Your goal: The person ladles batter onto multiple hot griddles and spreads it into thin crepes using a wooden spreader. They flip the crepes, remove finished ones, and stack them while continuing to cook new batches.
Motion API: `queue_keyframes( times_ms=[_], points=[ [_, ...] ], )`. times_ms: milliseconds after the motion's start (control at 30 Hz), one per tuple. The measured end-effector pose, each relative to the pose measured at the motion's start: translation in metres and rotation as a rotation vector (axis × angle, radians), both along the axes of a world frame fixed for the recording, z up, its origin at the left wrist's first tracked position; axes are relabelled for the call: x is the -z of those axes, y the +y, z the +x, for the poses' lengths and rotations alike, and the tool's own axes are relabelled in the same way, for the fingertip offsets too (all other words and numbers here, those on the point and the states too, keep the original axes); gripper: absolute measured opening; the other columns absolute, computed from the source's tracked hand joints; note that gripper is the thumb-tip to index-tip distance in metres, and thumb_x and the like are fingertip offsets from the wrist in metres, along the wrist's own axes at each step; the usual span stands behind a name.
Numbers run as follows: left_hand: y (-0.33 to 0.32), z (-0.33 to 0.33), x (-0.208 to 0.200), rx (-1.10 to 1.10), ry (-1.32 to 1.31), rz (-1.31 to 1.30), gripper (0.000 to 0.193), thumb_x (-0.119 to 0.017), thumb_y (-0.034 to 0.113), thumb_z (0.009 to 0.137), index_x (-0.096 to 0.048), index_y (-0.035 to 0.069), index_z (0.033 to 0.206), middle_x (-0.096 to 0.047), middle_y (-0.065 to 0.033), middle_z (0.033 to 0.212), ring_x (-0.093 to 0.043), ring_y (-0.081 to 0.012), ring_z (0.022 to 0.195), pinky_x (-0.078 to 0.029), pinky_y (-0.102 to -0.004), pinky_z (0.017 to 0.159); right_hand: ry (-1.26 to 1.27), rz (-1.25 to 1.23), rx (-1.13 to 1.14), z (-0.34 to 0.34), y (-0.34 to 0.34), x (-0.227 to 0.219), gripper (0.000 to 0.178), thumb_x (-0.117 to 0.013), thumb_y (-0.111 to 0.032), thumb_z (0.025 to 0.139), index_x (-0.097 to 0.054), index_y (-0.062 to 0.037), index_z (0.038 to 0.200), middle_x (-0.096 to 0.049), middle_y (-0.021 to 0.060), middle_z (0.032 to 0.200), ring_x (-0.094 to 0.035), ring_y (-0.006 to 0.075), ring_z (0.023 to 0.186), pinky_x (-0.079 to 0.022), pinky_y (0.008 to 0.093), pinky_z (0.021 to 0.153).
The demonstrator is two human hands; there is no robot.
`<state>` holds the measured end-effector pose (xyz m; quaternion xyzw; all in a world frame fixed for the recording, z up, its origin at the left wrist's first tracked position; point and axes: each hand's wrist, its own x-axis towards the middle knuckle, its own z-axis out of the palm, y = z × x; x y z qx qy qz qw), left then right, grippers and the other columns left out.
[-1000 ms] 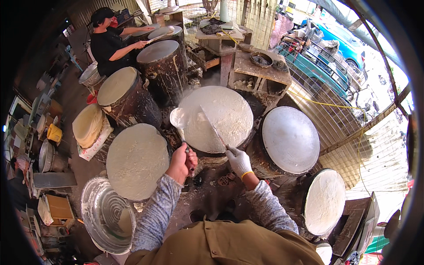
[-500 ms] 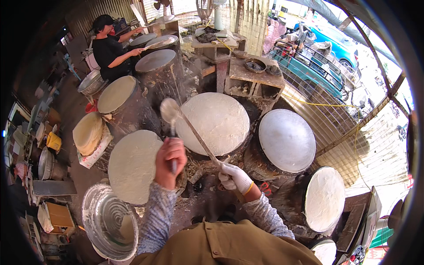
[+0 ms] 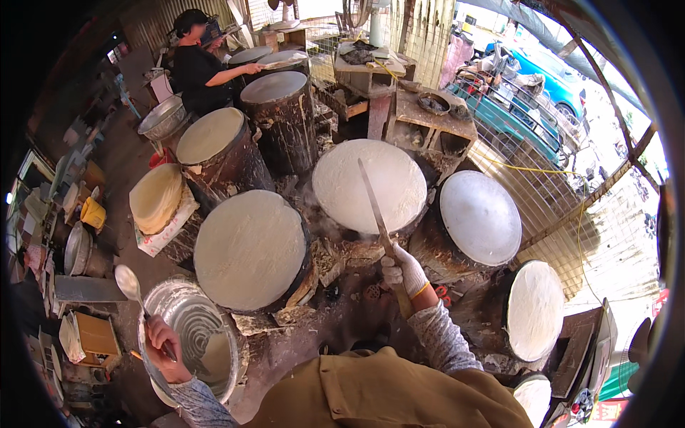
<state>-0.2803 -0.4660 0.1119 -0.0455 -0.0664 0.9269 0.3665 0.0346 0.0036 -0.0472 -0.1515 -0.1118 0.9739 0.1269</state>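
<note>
My left hand is closed around the handle of a metal ladle. It is at the lower left, over the near side of a metal basin with pale batter low inside. The ladle's bowl sticks up beyond the basin's rim. My right hand, in a white glove, grips a long flat wooden stick. The stick's far end overlaps the pale sheet of batter on the middle drum-shaped stove. Another pale sheet covers the round griddle nearer the basin.
To the right are a bare-looking grey griddle and a batter-covered one. A stack of thin round sheets sits at left. A co-worker in black stands by the far-left stoves. A low table is behind the middle stove.
My left hand has swung the ladle from above the griddles down left to the basin. My right hand has moved slightly right, and the stick points more upright. The view has shifted.
</note>
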Motion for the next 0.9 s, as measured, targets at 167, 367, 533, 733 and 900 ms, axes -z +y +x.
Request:
queue_keyframes(
  times_ms=[167, 367, 533, 733, 900],
  points=[
    [-0.071, -0.009, 0.095, -0.058, -0.257, -0.086, 0.019, -0.045, 0.012, 0.097, -0.041, 0.01, 0.078, -0.039, -0.0001, 0.066, -0.042, -0.0124, 0.054, -0.04, -0.0279, 0.051, -0.452, 0.413, 0.153, -0.019, -0.034, -0.019, 0.023, -0.05, -0.035, 0.101, -0.059, -0.0207, 0.116, -0.046, -0.0061, 0.069, -0.035, 0.0043, 0.045, -0.028, 0.0187, 0.038],
    [-0.13, 0.005, 0.191, -0.102, -0.361, -0.196, 0.015, -0.046, 0.004, 0.093, -0.042, 0.007, 0.079, -0.041, -0.0014, 0.068, -0.044, -0.0133, 0.056, -0.041, -0.0279, 0.053, -0.369, 0.545, -0.212, -0.011, -0.063, -0.044, 0.032, -0.051, -0.03, 0.101, -0.056, -0.0135, 0.128, -0.037, -0.0077, 0.065, -0.029, 0.0037, 0.045, -0.023, 0.0212, 0.038],
    [-0.133, 0.054, 0.212, -0.195, -0.407, -0.273, 0.016, -0.05, 0.004, 0.092, -0.042, 0.007, 0.079, -0.041, -0.0019, 0.069, -0.044, -0.0136, 0.058, -0.042, -0.0282, 0.055, -0.222, 0.518, 0.127, 0.018, -0.043, -0.031, 0.033, -0.044, -0.033, 0.103, -0.054, -0.0065, 0.086, -0.039, -0.001, 0.063, -0.044, 0.0146, 0.052, -0.04, 0.0289, 0.049],
    [-0.154, 0.096, 0.236, -0.204, -0.385, -0.322, 0.016, -0.052, 0.007, 0.093, -0.043, 0.006, 0.079, -0.041, -0.0029, 0.07, -0.047, -0.0142, 0.06, -0.045, -0.0294, 0.057, -0.565, 0.982, -0.361, 0.079, -0.066, 0.009, 0.037, -0.045, -0.036, 0.1, -0.065, -0.0074, 0.085, -0.058, -0.0006, 0.071, -0.048, 0.0067, 0.058, -0.036, 0.0219, 0.05],
    [-0.154, 0.126, 0.245, -0.213, -0.367, -0.374, 0.02, -0.053, 0.011, 0.094, -0.042, 0.007, 0.078, -0.041, -0.0012, 0.067, -0.046, -0.0134, 0.059, -0.044, -0.0283, 0.056, -0.451, 0.766, -0.691, 0.109, -0.093, 0.022, 0.036, -0.051, -0.038, 0.098, -0.064, -0.0067, 0.086, -0.061, 0.0002, 0.075, -0.048, 0.006, 0.054, -0.037, 0.0207, 0.047]
  ],
)
